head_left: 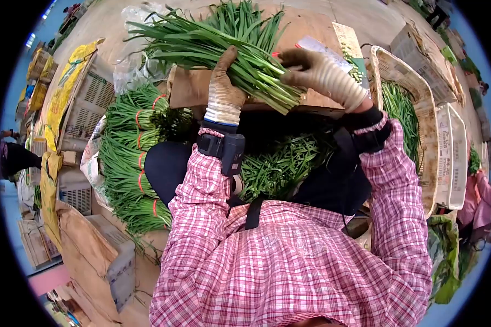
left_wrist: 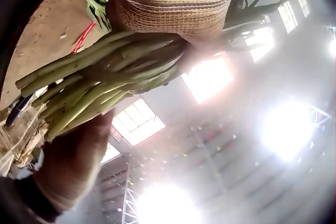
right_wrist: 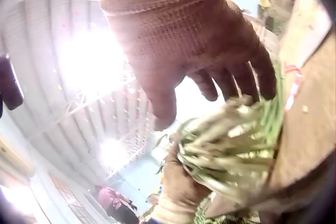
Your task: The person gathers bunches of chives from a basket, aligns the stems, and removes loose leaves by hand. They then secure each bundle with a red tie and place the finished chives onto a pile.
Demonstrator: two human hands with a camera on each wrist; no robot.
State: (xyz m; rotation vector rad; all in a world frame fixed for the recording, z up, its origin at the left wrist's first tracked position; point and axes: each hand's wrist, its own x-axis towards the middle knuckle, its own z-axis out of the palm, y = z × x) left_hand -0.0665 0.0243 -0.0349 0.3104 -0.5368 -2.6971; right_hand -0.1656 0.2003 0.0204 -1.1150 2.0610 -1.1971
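My gloved left hand [head_left: 225, 82] grips a loose bunch of garlic chives [head_left: 202, 49], its thumb lying across the top of the stalks. The leaves fan out to the far left, and the pale cut ends [left_wrist: 68, 98] point toward my right side. Beside those ends is my gloved right hand [head_left: 316, 73], its thumb and fingers spread with nothing between them. In the right wrist view its fingers reach over the pale ends [right_wrist: 226, 145]. Behind the held bunch, more garlic chives [head_left: 245, 22] lie on the wooden board [head_left: 313, 27].
Bundles with red bands [head_left: 131, 155] are stacked at my left. Loose green leaves [head_left: 281, 166] lie heaped between my knees. On the right stands a white plastic crate [head_left: 428, 71] with chives inside. Red ties [right_wrist: 293, 71] and a clear plastic bag [head_left: 128, 71] are at the board.
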